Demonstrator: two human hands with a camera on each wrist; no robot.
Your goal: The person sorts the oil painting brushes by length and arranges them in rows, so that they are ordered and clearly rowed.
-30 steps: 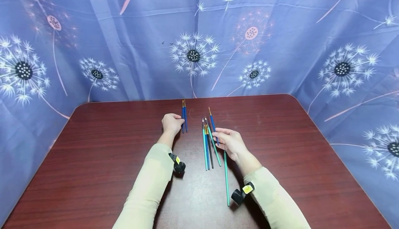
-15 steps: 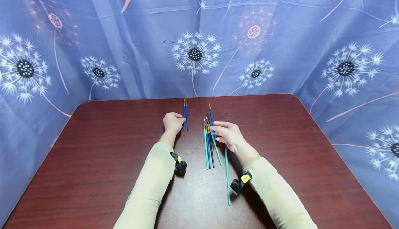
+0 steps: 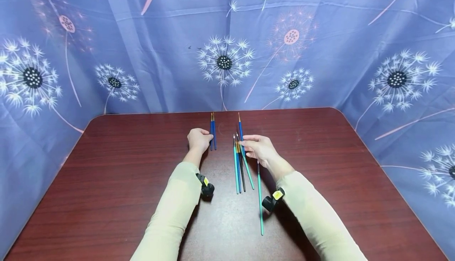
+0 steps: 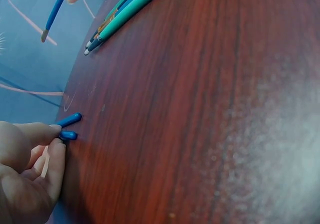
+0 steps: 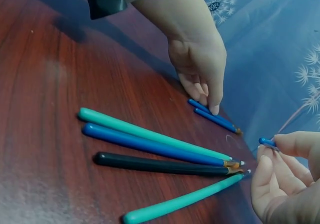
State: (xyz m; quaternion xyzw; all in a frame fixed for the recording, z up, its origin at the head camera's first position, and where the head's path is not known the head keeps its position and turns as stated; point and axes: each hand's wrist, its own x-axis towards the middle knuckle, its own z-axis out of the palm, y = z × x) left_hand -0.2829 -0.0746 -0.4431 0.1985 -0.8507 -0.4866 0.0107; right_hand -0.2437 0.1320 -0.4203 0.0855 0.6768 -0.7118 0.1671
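Note:
My left hand [image 3: 200, 139] is at the far middle of the table, thumb and finger pinching one of two blue paintbrushes [image 3: 215, 134] that lie side by side, bristles away from me. In the left wrist view, their blue handle ends [image 4: 70, 135] stick out by the fingertips. To the right, my right hand [image 3: 261, 148] pinches another blue paintbrush [image 3: 240, 126] near its handle end, held above the table with bristles pointing away. Below it lies a loose group: a green brush [image 5: 150, 131], a blue brush [image 5: 155, 145], a black brush [image 5: 160, 164] and another green brush [image 5: 185, 200].
A separate green paintbrush [image 3: 260, 201] lies nearer me, beside the right wrist camera [image 3: 269, 203]. The dark red wooden table [image 3: 124, 182] ends at a blue dandelion-print curtain [image 3: 160, 55] behind and on both sides.
My right hand has moved forward and slightly left, carrying the blue paintbrush toward the far edge. The left hand stays at the pair of blue brushes.

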